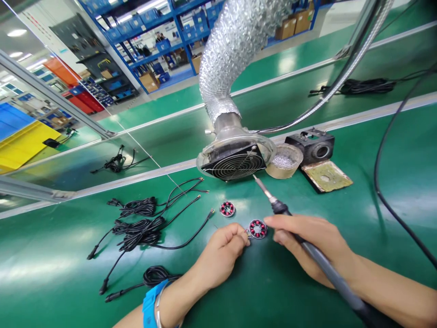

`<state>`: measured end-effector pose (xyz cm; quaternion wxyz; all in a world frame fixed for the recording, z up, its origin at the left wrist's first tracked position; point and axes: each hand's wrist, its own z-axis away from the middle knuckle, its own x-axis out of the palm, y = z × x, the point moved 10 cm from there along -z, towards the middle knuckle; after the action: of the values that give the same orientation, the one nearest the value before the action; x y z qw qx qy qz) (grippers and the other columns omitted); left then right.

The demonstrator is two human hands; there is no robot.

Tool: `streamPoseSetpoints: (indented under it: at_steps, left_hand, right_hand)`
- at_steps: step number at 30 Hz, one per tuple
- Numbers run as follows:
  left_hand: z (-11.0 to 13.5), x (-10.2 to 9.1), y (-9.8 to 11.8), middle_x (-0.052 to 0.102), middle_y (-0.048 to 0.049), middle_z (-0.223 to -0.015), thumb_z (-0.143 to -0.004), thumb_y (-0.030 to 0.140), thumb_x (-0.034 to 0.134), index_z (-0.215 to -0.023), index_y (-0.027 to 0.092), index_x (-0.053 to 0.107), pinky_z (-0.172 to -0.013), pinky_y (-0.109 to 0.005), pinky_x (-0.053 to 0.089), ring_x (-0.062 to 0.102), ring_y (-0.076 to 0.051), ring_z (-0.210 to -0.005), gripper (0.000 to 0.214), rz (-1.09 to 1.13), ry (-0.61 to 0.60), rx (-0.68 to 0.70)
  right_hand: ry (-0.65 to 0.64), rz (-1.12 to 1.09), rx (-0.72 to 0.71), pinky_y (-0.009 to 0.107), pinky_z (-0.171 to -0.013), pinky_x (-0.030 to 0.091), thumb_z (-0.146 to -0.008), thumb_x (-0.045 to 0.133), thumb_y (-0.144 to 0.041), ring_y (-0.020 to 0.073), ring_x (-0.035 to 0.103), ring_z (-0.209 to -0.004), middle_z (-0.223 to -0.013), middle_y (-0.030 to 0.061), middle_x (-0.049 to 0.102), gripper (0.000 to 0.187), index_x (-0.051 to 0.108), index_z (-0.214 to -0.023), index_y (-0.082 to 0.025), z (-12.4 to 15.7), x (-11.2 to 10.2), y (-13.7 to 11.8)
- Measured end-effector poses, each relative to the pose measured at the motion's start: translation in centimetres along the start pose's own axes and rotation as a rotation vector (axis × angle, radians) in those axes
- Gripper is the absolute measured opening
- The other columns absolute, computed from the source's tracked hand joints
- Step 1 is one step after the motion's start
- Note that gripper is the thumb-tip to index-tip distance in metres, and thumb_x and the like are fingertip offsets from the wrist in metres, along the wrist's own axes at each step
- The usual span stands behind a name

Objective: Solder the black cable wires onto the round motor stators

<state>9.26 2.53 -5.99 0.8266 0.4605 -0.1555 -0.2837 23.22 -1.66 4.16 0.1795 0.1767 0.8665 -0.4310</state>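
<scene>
My left hand (228, 248) is closed, thumb and fingers pinching the wire leads at the left edge of a motor stator (258, 229), a small metal ring with red windings. In my right hand (314, 248) is a soldering iron (280, 207), held like a pen, its tip pointing up and left below the fume extractor fan (235, 164). My right index fingertip is close to the stator's right rim; I cannot tell whether it touches. A second stator (227, 209) lies on the green bench just beyond my left hand.
Coiled black cables (141, 232) lie to the left, their bare ends toward the middle. At the right stand a round tub of metal shavings (285, 161), a soldering iron holder (312, 146) and a yellowish sponge tray (326, 176). A silver duct (235, 54) hangs above; a black cord (378, 182) loops at right.
</scene>
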Motion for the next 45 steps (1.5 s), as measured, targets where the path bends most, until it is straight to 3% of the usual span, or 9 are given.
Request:
streamPoseSetpoints:
  at_steps: [5,10,15,23,32,34,36,39,45]
  left_hand:
    - [0.0,-0.9,-1.0,0.051,0.0054,-0.05,-0.084,0.049,0.053,-0.075,0.017,0.055,-0.034,-0.019,0.015,0.025,-0.004,-0.033,0.033,0.094,0.005,-0.047]
    - [0.6,-2.1,-0.8,0.057,0.0027,-0.057,-0.076,0.036,0.059,-0.07,0.014,0.061,-0.035,-0.02,0.016,0.029,-0.004,-0.035,0.022,-0.011,0.039,-0.056]
    - [0.9,-1.1,0.3,0.051,0.0024,-0.06,-0.078,0.032,0.06,-0.068,0.012,0.062,-0.051,-0.02,0.026,0.036,-0.007,-0.054,0.022,-0.146,-0.014,0.02]
    - [1.2,-0.1,0.1,0.038,0.0059,-0.061,-0.087,0.039,0.057,-0.077,0.013,0.061,-0.051,-0.022,0.021,0.028,-0.008,-0.056,0.028,-0.202,-0.024,0.042]
    - [3.5,0.3,2.8,0.052,0.0014,-0.068,-0.09,0.026,0.052,-0.078,0.017,0.064,-0.055,-0.023,0.032,0.043,-0.01,-0.059,0.019,-0.564,0.151,0.276]
    - [4.4,1.3,2.9,0.059,-0.0014,-0.077,-0.085,0.021,0.053,-0.092,0.016,0.065,-0.059,-0.024,0.04,0.05,-0.013,-0.063,0.014,-0.543,0.1,0.279]
    - [5.1,2.3,3.3,0.063,-0.005,-0.088,-0.075,0.013,0.057,-0.109,0.015,0.063,-0.065,-0.026,0.046,0.057,-0.016,-0.071,0.035,-0.56,0.001,0.272]
    - [5.2,2.6,4.6,0.068,-0.0062,-0.095,-0.07,0.004,0.053,-0.108,0.018,0.065,-0.076,-0.029,0.049,0.062,-0.02,-0.082,0.043,-0.71,-0.119,0.294]
    - [2.5,-4.0,7.2,0.069,-0.0119,-0.117,-0.092,0.017,0.042,-0.119,0.014,0.064,-0.095,-0.038,0.045,0.063,-0.026,-0.106,0.035,-0.949,0.347,0.392]
  right_hand:
    - [-0.191,0.05,0.031,0.034,-0.081,0.048,-0.085,0.061,-0.012,0.0215,0.057,-0.093,-0.106,0.0084,0.064,0.027,0.054,-0.11,-0.019,-0.1,3.7,1.8]
    - [-0.275,0.059,0.032,0.034,-0.072,0.043,-0.077,0.058,-0.009,0.0209,0.051,-0.082,-0.091,0.005,0.058,0.033,0.051,-0.108,-0.019,-0.1,4.6,1.9]
    - [-0.356,0.013,0.053,0.034,-0.073,0.039,-0.075,0.059,-0.01,0.0206,0.048,-0.081,-0.089,0.0033,0.055,0.036,0.05,-0.109,-0.02,0.4,4.9,1.1]
    - [-0.324,-0.145,0.046,0.031,-0.076,0.039,-0.084,0.051,-0.003,0.0181,0.046,-0.086,-0.095,0.0022,0.059,0.029,0.052,-0.107,-0.02,0.4,5.4,0.5]
    - [-0.208,-0.117,0.106,0.029,-0.068,0.038,-0.089,0.045,-0.002,0.0165,0.044,-0.077,-0.082,0.0002,0.056,0.022,0.049,-0.098,-0.021,0.6,5.4,0.3]
    - [-0.176,-0.076,0.118,0.029,-0.066,0.038,-0.089,0.042,-0.002,0.0176,0.044,-0.076,-0.082,0.0018,0.056,0.022,0.049,-0.099,-0.021,0.7,5.2,0.3]
    - [-0.154,-0.053,0.122,0.03,-0.065,0.039,-0.09,0.04,-0.003,0.0185,0.045,-0.077,-0.083,0.0031,0.056,0.023,0.049,-0.102,-0.02,0.8,5.1,0.3]
    - [-0.17,-0.073,0.109,0.029,-0.066,0.041,-0.088,0.043,-0.004,0.0181,0.047,-0.077,-0.084,0.0028,0.056,0.026,0.05,-0.107,-0.021,0.8,5.0,0.3]
    - [-0.25,-0.125,0.125,0.027,-0.064,0.045,-0.08,0.054,-0.009,0.0143,0.055,-0.067,-0.083,-0.0002,0.058,0.038,0.048,-0.115,-0.022,1.3,5.0,0.1]
